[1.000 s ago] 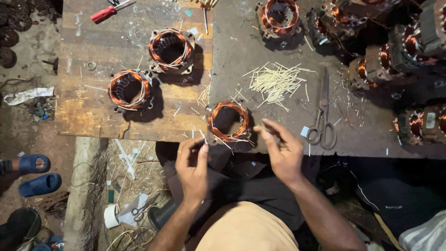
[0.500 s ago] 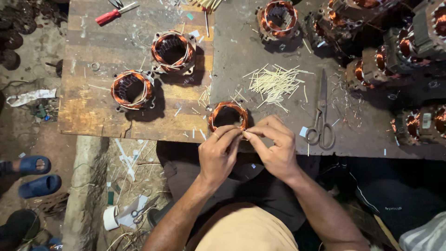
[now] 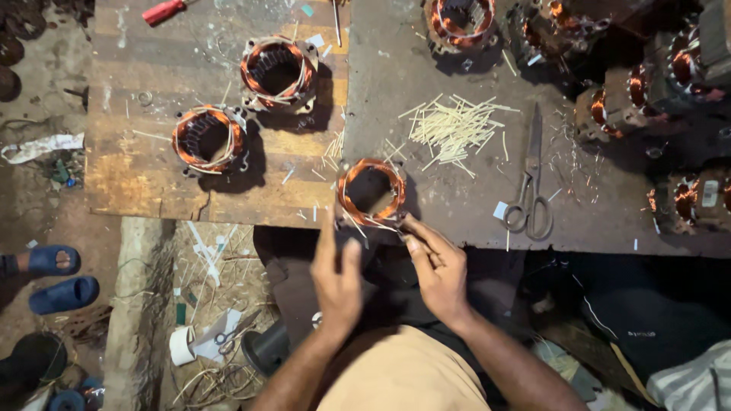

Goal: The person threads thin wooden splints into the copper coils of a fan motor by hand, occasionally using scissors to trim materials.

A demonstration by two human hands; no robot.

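Copper-wound round motor stator (image 3: pixel 371 190) at table (image 3: pixel 457 205) edge, just beyond fingers. Right hand (image 3: pixel 440 268) fingers pinching thin lead off winding; left hand (image 3: pixel 337 278) loosely open, empty. Pale insulation sticks (image 3: pixel 455 124) further out, unused; lead dressing seemingly unfinished.

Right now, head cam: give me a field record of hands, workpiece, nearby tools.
left hand: open, fingers up, just below the bench edge, holding nothing visible
right hand: fingertips pinching thin leads at the near stator
near stator: copper-wound ring at the bench's front edge
scissors: flat on the bench, right of the stator
sticks: loose pale pile behind the stator
other stators: on wooden board, left
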